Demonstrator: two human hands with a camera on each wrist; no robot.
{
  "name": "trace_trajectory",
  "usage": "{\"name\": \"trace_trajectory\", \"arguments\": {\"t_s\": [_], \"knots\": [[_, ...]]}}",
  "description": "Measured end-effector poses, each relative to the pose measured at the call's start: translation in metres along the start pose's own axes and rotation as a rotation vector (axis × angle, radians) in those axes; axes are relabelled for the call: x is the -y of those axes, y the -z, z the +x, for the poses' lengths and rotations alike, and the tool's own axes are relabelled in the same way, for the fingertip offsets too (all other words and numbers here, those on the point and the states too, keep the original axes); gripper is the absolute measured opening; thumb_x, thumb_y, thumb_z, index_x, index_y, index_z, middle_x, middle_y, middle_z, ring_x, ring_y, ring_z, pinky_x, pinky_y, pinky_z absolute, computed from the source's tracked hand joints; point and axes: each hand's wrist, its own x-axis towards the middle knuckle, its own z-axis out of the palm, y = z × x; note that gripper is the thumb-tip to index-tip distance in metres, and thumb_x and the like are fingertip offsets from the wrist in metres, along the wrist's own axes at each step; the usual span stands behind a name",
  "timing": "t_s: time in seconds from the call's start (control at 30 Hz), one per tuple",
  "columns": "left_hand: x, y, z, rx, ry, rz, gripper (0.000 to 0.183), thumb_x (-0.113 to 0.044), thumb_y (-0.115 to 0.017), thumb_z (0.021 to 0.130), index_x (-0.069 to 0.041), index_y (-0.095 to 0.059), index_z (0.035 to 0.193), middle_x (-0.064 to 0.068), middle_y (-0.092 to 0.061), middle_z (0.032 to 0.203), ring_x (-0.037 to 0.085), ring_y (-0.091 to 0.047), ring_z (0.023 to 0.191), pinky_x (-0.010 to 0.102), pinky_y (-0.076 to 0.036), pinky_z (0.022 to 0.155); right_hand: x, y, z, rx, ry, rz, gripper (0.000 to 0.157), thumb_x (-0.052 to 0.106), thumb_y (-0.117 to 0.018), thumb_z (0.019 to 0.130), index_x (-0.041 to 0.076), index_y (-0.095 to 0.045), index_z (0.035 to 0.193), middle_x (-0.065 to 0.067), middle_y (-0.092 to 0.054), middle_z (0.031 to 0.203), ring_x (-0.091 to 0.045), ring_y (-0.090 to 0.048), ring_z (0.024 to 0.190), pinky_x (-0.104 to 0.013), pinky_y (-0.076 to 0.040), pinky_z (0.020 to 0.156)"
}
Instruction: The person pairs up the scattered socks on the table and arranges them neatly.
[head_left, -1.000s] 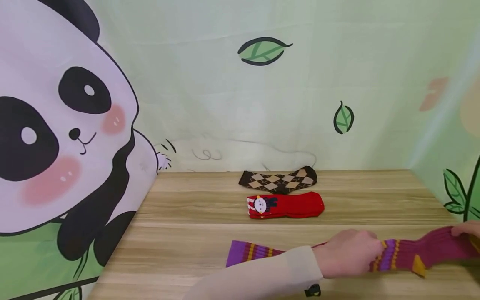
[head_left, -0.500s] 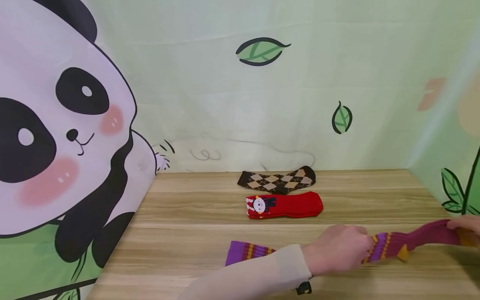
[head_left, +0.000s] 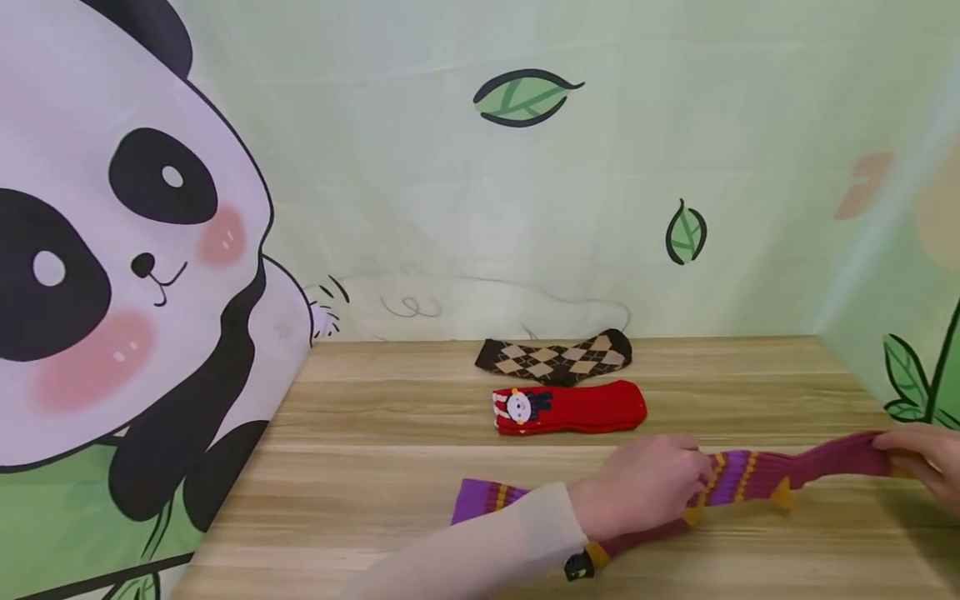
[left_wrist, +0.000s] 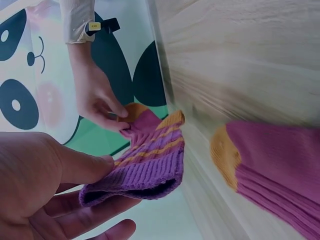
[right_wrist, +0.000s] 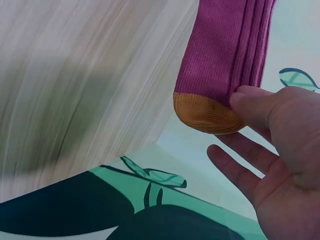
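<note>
A maroon knit sock [head_left: 802,471] with purple and mustard stripes is stretched between my two hands, raised off the table. My left hand [head_left: 648,483] pinches its purple cuff [left_wrist: 145,182] between thumb and fingers, the cuff opening showing in the left wrist view. My right hand [head_left: 926,458], partly cut off by the head view's edge, pinches the mustard toe [right_wrist: 210,112] in the right wrist view. A matching sock [left_wrist: 280,165] lies on the table, partly hidden under my left forearm in the head view, its purple cuff [head_left: 468,500] showing to the left.
A red sock [head_left: 592,407] with a cartoon animal lies flat behind my left hand. Farther back, a brown argyle sock [head_left: 555,358] lies near the back wall [head_left: 375,167]. The wood-grain table [head_left: 360,467] is bounded by printed panda and leaf cloth.
Both hands and the stretched sock have shifted left and slightly up in the head view. More of the matching sock shows below my left hand. The red and argyle socks stay put.
</note>
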Motion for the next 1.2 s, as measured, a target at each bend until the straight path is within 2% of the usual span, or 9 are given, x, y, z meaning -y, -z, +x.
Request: {"name": "trace_trajectory", "arguments": {"t_s": [0.07, 0.1, 0.2, 0.3, 0.4, 0.53, 0.8, 1.03, 1.2], "knots": [[0.004, 0.0, -0.004, -0.015, 0.007, 0.006, 0.013, -0.023, -0.07, 0.097, -0.027, -0.077, 0.108, -0.015, -0.065, 0.098, -0.006, -0.057, 0.079, 0.005, -0.044, 0.066, 0.006, 0.001, 0.004, 0.048, -0.04, -0.05, 0.037, 0.015, -0.049, 0.108, 0.003, -0.071, 0.08, -0.011, -0.068, 0.078, -0.003, -0.061, 0.071, -0.003, -0.037, 0.065], [0.007, -0.001, -0.006, -0.023, 0.011, 0.012, 0.014, -0.022, -0.069, 0.098, -0.026, -0.077, 0.108, -0.014, -0.066, 0.098, -0.006, -0.057, 0.079, 0.005, -0.044, 0.066, 0.01, 0.002, 0.006, 0.068, -0.057, -0.07, 0.025, -0.002, -0.058, 0.101, 0.003, -0.072, 0.081, -0.012, -0.069, 0.08, -0.009, -0.063, 0.07, -0.003, -0.037, 0.065], [0.013, -0.001, -0.014, -0.038, 0.03, 0.011, 0.016, -0.02, -0.069, 0.098, -0.026, -0.078, 0.11, -0.014, -0.066, 0.099, -0.006, -0.06, 0.081, 0.005, -0.046, 0.068, 0.018, 0.002, 0.012, 0.097, -0.09, -0.092, 0.037, -0.031, -0.072, 0.065, 0.003, -0.073, 0.081, -0.015, -0.072, 0.084, -0.023, -0.066, 0.07, -0.001, -0.035, 0.068], [0.019, 0.0, -0.02, -0.064, 0.034, 0.028, 0.017, -0.017, -0.069, 0.097, -0.024, -0.078, 0.11, -0.013, -0.069, 0.101, -0.004, -0.064, 0.086, 0.006, -0.048, 0.072, 0.024, 0.001, 0.016, 0.081, -0.081, -0.103, 0.039, -0.031, -0.071, 0.062, 0.003, -0.073, 0.081, -0.016, -0.072, 0.086, -0.032, -0.067, 0.073, -0.006, -0.041, 0.068], [0.025, 0.003, -0.026, -0.084, 0.041, 0.023, 0.02, -0.012, -0.068, 0.096, -0.022, -0.079, 0.11, -0.011, -0.071, 0.106, -0.001, -0.067, 0.094, 0.008, -0.05, 0.078, 0.031, 0.001, 0.02, 0.104, -0.078, -0.105, 0.036, -0.029, -0.07, 0.063, 0.002, -0.072, 0.082, -0.019, -0.072, 0.088, -0.039, -0.068, 0.077, -0.028, -0.056, 0.07], [0.032, 0.008, -0.034, -0.09, 0.067, -0.027, 0.022, -0.008, -0.068, 0.095, -0.018, -0.078, 0.111, -0.007, -0.07, 0.107, 0.001, -0.067, 0.095, 0.009, -0.051, 0.081, 0.04, 0.004, 0.029, 0.146, -0.053, -0.115, 0.037, -0.028, -0.067, 0.068, 0.005, -0.071, 0.083, -0.015, -0.071, 0.086, -0.037, -0.068, 0.076, -0.051, -0.057, 0.064], [0.049, 0.012, -0.053, -0.11, 0.107, -0.162, 0.029, -0.008, -0.081, 0.084, -0.012, -0.076, 0.113, -0.002, -0.069, 0.113, 0.005, -0.065, 0.096, 0.01, -0.05, 0.085, 0.055, 0.004, 0.044, 0.105, -0.047, -0.086, 0.042, -0.026, -0.066, 0.067, 0.015, -0.069, 0.077, -0.012, -0.072, 0.084, -0.035, -0.067, 0.071, -0.039, -0.053, 0.052], [0.062, 0.014, -0.071, -0.157, 0.116, -0.219, 0.034, 0.013, -0.069, 0.082, -0.007, -0.075, 0.109, 0.001, -0.071, 0.11, 0.009, -0.066, 0.1, 0.01, -0.049, 0.088, 0.061, 0.0, 0.052, 0.103, 0.025, -0.056, 0.045, -0.023, -0.072, 0.063, 0.018, -0.068, 0.079, -0.004, -0.072, 0.082, -0.032, -0.067, 0.071, -0.041, -0.055, 0.055], [0.07, 0.013, -0.082, -0.161, 0.133, -0.216, 0.035, 0.015, -0.067, 0.082, -0.006, -0.075, 0.108, 0.002, -0.072, 0.109, 0.009, -0.066, 0.099, 0.01, -0.049, 0.087, 0.067, -0.001, 0.058, 0.159, 0.045, -0.026, 0.047, -0.022, -0.072, 0.066, 0.022, -0.068, 0.081, 0.005, -0.07, 0.082, -0.019, -0.066, 0.068, -0.032, -0.052, 0.053]]}}
